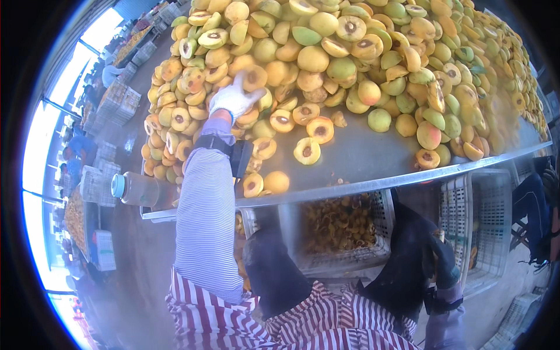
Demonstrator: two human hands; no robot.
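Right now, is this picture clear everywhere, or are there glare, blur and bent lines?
In the head view, windows at left glare white; the gloved left hand looks slightly blurred; haze softens the stone fruit at far right; the metal table edge bows; the corners are black.

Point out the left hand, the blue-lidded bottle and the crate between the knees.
Left hand [234, 100]: head view, on its white-gloved back.
Blue-lidded bottle [140, 191]: head view, on its clear body.
Crate [382, 214]: head view, on its slotted right wall.

I see the left arm [205, 216] outstretched, its white-gloved hand [234, 100] blurred; the dark-gloved right hand [447, 265] sits low.
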